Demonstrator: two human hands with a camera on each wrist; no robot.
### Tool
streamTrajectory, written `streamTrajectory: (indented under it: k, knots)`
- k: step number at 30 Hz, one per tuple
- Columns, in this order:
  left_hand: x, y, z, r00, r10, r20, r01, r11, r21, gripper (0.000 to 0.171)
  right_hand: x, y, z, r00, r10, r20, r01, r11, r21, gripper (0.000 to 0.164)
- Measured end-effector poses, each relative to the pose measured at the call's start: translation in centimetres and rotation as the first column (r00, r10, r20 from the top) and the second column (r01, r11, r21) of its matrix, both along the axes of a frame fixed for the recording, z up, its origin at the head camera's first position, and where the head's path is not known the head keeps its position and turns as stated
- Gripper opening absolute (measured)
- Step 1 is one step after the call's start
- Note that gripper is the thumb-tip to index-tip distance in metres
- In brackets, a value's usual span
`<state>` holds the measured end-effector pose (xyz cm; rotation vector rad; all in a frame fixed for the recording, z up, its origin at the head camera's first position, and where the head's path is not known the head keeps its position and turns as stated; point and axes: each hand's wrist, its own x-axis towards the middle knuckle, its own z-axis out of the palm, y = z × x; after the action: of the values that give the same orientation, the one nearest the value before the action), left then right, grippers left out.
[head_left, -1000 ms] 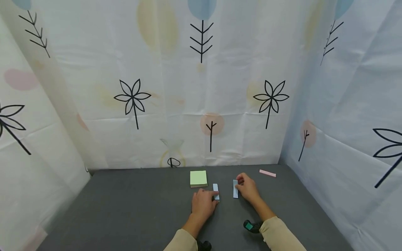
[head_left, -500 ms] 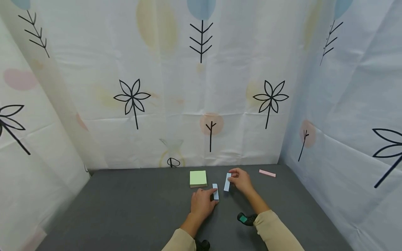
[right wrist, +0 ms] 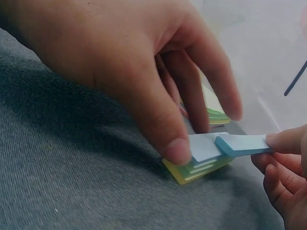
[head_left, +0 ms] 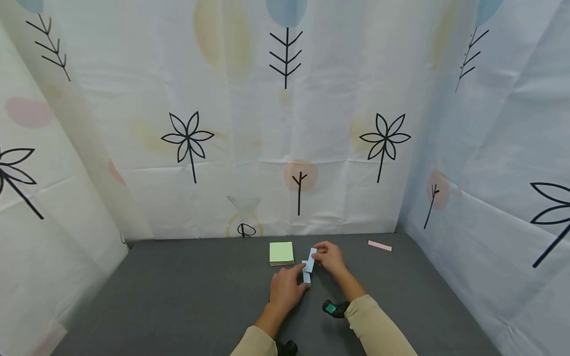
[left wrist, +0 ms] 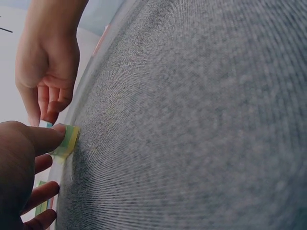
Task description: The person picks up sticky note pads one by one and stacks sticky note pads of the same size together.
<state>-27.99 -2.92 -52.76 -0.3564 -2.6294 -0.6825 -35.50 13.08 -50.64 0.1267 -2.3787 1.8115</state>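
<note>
My left hand point(head_left: 285, 289) holds a small stack of narrow sticky note pads point(head_left: 307, 279) on the grey table, thumb at its near end. In the right wrist view that stack point(right wrist: 204, 167) shows yellow and green layers under a pale top. A blue narrow sticky note pad point(head_left: 311, 260) is pinched by one end in my right hand point(head_left: 330, 258). It slants, and its free end overlaps the top of the stack. In the left wrist view the stack point(left wrist: 70, 141) peeks out beyond my left thumb.
A square light-green sticky note pad point(head_left: 281, 252) lies just left and behind the stack. Farther right is a pink strip-shaped pad point(head_left: 380, 245). Patterned white fabric point(head_left: 249, 123) walls the table's back and sides.
My right hand has carried the blue pad leftward, from beside the stack to over it, tilting it on the way. My left hand has stayed at the stack.
</note>
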Motion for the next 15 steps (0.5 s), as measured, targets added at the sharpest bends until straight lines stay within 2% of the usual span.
streamTrajectory:
  k: [4,10,15]
  knots:
    - [0.04,0.04,0.02,1.0,-0.001,-0.004,0.001,1.0,0.01,0.047,-0.05,-0.45,-0.34,1.0,-0.01,0.013,0.01,1.0,0.014,0.022]
    - [0.12,0.11,0.12,1.0,0.004,-0.008,-0.004,1.0,0.016,0.043,0.11,-0.88,-0.43,1.0,0.004,-0.022,-0.001,0.987,0.159,0.021]
    - [0.09,0.17,0.1,1.0,0.005,-0.006,-0.005,1.0,0.013,0.041,0.15,-1.1,-0.53,0.999,0.026,-0.042,-0.017,0.978,0.208,0.02]
